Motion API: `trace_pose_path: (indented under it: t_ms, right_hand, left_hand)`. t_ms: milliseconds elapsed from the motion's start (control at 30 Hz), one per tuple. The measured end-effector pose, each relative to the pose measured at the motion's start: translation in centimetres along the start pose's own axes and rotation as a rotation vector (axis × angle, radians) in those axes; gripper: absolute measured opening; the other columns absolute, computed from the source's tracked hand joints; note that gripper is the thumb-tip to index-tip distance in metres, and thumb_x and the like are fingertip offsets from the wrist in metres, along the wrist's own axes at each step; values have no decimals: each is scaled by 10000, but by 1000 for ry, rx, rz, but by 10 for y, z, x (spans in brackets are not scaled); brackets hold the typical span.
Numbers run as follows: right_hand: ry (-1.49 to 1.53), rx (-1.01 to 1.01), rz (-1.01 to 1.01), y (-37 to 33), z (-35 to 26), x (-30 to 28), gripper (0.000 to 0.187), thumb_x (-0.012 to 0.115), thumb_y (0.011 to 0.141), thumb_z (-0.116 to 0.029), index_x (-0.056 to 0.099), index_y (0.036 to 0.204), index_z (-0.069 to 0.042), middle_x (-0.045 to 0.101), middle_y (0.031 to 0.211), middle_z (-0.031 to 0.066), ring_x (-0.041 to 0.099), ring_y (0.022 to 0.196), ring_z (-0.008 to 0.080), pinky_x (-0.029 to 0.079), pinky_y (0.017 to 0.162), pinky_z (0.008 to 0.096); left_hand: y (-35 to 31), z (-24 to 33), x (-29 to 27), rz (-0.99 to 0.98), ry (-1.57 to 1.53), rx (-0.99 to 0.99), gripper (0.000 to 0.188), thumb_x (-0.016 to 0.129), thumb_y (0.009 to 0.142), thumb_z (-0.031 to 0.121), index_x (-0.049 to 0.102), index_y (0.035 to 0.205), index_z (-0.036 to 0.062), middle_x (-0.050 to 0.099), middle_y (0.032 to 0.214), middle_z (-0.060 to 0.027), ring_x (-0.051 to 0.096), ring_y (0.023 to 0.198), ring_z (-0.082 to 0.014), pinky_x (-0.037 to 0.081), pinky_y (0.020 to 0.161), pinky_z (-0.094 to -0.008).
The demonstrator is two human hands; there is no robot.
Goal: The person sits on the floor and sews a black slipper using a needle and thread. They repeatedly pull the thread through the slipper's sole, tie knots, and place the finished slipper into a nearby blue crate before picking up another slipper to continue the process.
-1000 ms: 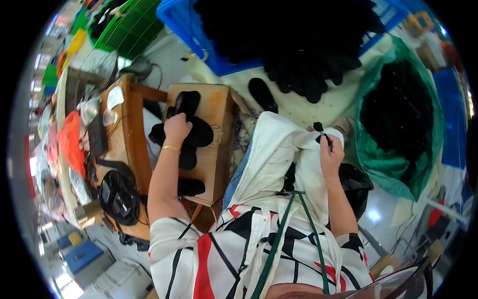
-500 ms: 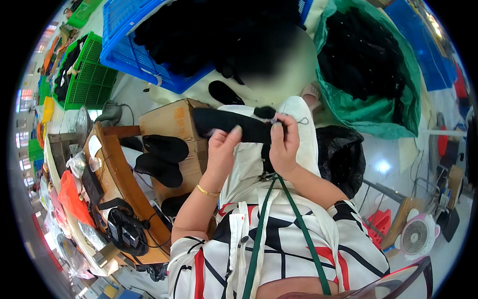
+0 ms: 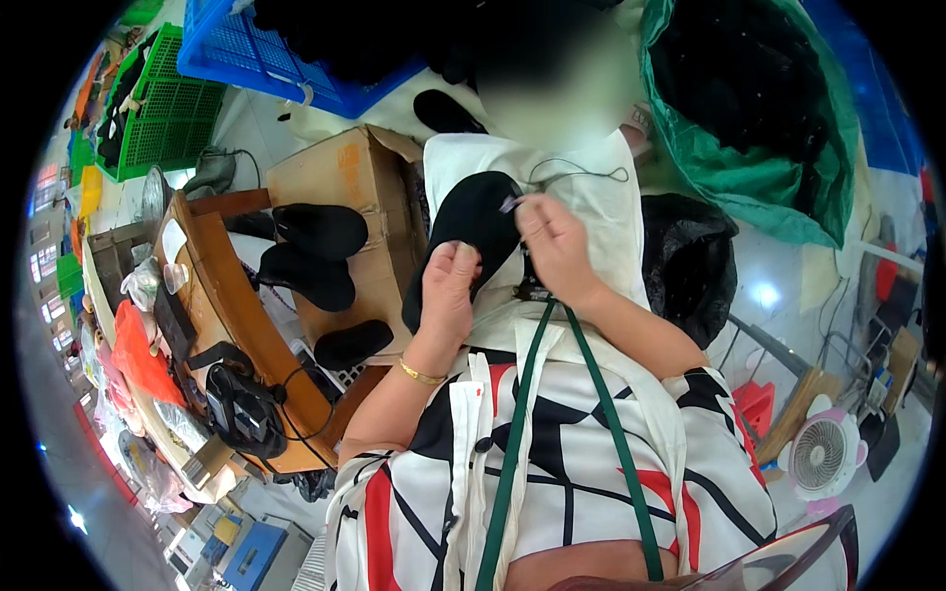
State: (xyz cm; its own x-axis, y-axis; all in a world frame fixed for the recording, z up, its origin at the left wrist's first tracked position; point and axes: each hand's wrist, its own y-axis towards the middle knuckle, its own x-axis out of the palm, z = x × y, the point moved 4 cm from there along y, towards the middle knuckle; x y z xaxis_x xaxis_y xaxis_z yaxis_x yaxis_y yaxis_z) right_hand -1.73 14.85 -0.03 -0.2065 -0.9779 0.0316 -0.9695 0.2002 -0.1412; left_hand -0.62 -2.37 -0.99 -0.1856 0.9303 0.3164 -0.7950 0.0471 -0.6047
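A flat black piece shaped like an insole is held above my lap, its broad face up and its long side slanting. My left hand is closed on its lower right edge, thumb on top. My right hand is pinched at the upper right edge, with a small purplish, shiny thing at the fingertips. That thing is too small to name. Below the hands lies my white apron, and a thin dark looped cord rests on it.
Left stands a cardboard box beside several black sole-shaped pieces and a wooden table. A blue crate of black pieces is ahead. Right are a green sack, a black bag and a fan.
The black insole-shaped piece has turned from lying crosswise between both hands to a steep slant, broad face up. My right hand has let go of its end and moved to the upper edge.
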Motion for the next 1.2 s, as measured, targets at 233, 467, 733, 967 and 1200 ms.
trace_pose_path:
  t_ms: [233,467,733,967,1200]
  right_hand:
    - [-374,-208,-381,-14,6,10,171,613,939,-188,646,1018,-40,659,889,143,648,830,330,527,719,380]
    - [-112,273,-303,-4,14,-3,128,601,978,-146,634,1047,-43,622,777,-3,599,701,67,493,652,231]
    - [-349,251,-354,-3,5,7,175,580,929,-186,630,1015,-41,636,705,118,589,582,212,467,578,336]
    - [-378,211,-367,1,3,8,180,576,910,-172,641,1001,-31,640,712,132,595,590,233,473,584,346]
    - [-355,216,-393,0,5,7,151,595,923,-121,643,1017,-13,599,712,19,525,574,66,428,538,251]
  left_hand:
    - [4,-16,-1,50,-203,-102,69,701,924,106,667,974,73,666,916,5,597,812,-85,474,769,-243]
    - [11,-17,-5,152,-168,-174,158,747,887,129,675,982,24,685,941,-30,619,848,-103,485,802,-264]
    - [14,-8,2,116,-198,-136,115,742,873,81,695,970,41,694,945,-12,626,865,-101,483,813,-260]
    - [16,-12,0,133,-198,-137,105,746,866,75,699,953,41,693,937,-9,626,845,-99,482,797,-257]
    - [13,-11,2,153,-179,-143,134,745,866,81,697,980,30,696,945,-23,631,844,-107,489,796,-267]
